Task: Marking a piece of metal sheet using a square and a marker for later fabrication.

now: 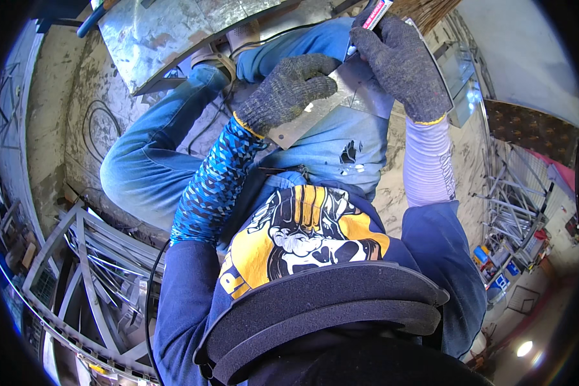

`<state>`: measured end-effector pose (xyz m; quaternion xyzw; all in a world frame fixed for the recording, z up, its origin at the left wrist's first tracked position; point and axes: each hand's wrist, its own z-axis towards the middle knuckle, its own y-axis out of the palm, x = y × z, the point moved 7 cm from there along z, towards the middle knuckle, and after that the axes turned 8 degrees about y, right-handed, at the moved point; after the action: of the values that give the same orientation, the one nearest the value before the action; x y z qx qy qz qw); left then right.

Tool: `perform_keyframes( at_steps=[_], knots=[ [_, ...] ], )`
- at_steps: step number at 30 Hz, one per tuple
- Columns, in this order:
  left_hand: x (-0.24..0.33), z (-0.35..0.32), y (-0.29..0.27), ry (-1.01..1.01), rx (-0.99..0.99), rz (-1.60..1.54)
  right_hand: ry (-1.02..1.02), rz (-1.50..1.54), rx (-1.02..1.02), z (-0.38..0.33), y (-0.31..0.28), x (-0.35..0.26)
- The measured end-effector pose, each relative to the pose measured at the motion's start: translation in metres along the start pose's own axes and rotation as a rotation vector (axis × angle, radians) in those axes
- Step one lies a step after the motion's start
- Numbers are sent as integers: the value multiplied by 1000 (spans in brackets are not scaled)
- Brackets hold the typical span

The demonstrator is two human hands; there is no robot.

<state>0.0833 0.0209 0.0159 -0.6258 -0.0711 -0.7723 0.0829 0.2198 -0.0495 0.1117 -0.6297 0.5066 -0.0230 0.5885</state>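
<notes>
A flat grey metal plate (pixel 316 118) with a small hole near its near corner lies across my lap. My left hand (pixel 286 90), in a dark knit glove, grips the plate's left edge, thumb on top. My right hand (pixel 402 67), gloved alike, is closed on a white, red and blue marker (pixel 376 15) at the plate's far right. The marker points up and away; its lower end is hidden by the fingers. A thin straight edge shows along the outer side of the right hand; what it belongs to is mostly covered.
A metal-topped work table (pixel 167 38) stands at the far left, with a blue-handled tool (pixel 91 20) at its edge. A black cable (pixel 100 125) loops on the floor. Metal frames (pixel 90 276) stand at the near left, more metal racks (pixel 511 199) at the right.
</notes>
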Motion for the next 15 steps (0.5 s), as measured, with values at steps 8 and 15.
perform_keyframes(
  at_steps=[8,15],
  knots=[
    [-5,3,4,-139,-102,-20,-624,-586,265,-10,0,-6],
    [-10,-1,4,-152,-61,-127,51,11,137,6,-27,-7]
  ],
)
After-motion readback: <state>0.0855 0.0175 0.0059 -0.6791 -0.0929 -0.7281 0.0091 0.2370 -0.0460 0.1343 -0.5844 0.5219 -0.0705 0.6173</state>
